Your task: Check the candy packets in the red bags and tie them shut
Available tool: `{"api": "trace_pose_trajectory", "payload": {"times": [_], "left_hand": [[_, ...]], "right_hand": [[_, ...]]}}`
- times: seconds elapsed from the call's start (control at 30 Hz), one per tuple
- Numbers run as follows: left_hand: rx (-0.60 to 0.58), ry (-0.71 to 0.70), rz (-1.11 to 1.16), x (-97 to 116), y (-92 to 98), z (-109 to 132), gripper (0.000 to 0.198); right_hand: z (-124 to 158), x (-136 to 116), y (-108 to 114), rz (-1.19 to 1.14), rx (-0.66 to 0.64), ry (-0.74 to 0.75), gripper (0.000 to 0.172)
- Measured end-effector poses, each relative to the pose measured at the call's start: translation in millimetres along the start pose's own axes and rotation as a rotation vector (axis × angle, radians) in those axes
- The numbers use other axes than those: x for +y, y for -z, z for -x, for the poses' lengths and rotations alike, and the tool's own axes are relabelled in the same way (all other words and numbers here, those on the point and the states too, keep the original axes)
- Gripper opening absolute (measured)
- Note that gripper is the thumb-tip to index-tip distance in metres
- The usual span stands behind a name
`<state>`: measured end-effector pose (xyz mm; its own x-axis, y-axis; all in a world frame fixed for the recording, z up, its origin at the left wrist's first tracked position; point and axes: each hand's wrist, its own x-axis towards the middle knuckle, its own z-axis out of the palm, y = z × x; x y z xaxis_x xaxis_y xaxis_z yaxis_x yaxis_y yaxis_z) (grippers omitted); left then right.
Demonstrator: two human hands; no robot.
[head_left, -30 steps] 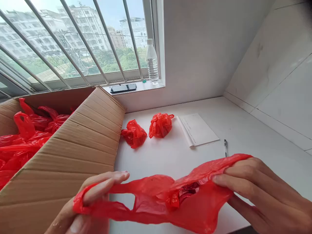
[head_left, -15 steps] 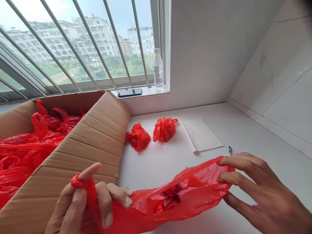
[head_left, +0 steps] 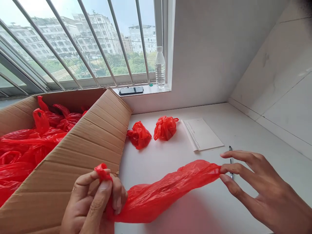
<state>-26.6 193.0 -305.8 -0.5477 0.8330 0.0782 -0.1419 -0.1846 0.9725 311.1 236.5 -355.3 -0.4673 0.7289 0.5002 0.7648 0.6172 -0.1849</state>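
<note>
A thin red plastic bag (head_left: 165,191) is stretched sideways between my two hands above the white table. My left hand (head_left: 96,198) is closed round one end, and a twisted bit of the bag sticks up between thumb and forefinger. At the other end, my right hand (head_left: 253,185) pinches the bag's edge between thumb and a finger, with the forefinger held out straight. The bag's mouth is drawn nearly flat, so whatever lies inside is hidden.
An open cardboard box (head_left: 97,130) full of red bags (head_left: 31,146) stands left. Two knotted red bags (head_left: 139,135) sit on the table (head_left: 156,159), beside a notepad (head_left: 204,135) and a pen (head_left: 231,162). On the sill are a phone (head_left: 131,90) and a water bottle (head_left: 160,70).
The bag's mouth, open with dark red packets showing, has been pulled nearly flat. My left hand has shifted right, and my right hand's fingers have come together on the bag's edge.
</note>
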Motion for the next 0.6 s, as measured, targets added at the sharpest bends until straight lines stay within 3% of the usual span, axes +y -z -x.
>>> {"api": "trace_pose_trajectory", "payload": {"times": [0.13, 0.3, 0.47, 0.6], "left_hand": [[0.031, 0.050, -0.041, -5, 0.3, 3, 0.030], [0.083, 0.085, -0.119, -12, 2.5, 6, 0.052], [0.043, 0.153, -0.078, -10, -2.8, 9, 0.035], [0.081, 0.073, -0.005, -3, -16.7, 11, 0.024]], "right_hand": [[-1, -3, -2, -0.060, -0.069, -0.072, 0.031], [-9, -18, -9, -0.165, -0.076, -0.268, 0.025], [-12, -24, -13, -0.260, -0.024, -0.353, 0.014], [-23, -32, 7, -0.221, 0.181, -0.365, 0.019]]}}
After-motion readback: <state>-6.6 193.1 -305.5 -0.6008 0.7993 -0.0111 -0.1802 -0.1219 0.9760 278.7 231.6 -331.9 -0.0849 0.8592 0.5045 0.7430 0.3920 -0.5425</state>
